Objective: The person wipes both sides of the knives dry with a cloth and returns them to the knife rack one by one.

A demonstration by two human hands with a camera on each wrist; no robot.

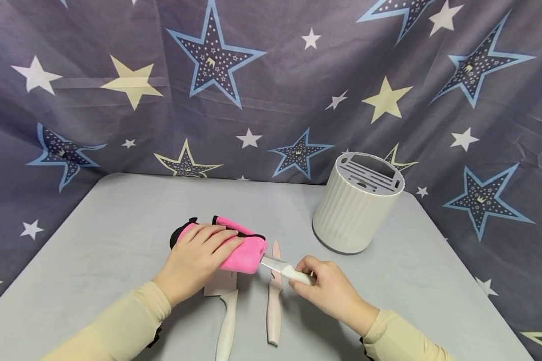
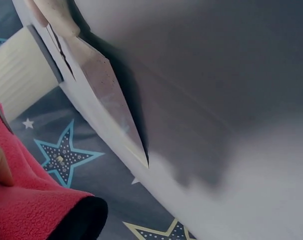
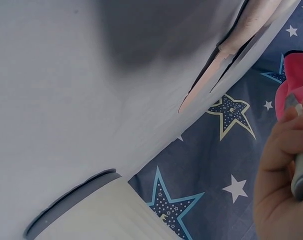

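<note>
My right hand (image 1: 327, 288) grips the white handle of a knife (image 1: 293, 274), holding it above the table. A pink cloth with black edging (image 1: 246, 254) is in my left hand (image 1: 198, 258), folded over the blade, whose front part is hidden. Beneath the cloth lies a broad-bladed knife (image 1: 226, 321) with a white handle; its blade is partly covered in the head view but shows in the left wrist view. Next to it rests a slim pink knife (image 1: 274, 313), tip pointing away from me. In the right wrist view, my right fingers (image 3: 286, 142) curl round the handle.
A ribbed cream knife block (image 1: 354, 210) with a slotted grey top stands at the back right of the grey table (image 1: 131, 220). Behind the table hangs a dark curtain with stars (image 1: 271, 90).
</note>
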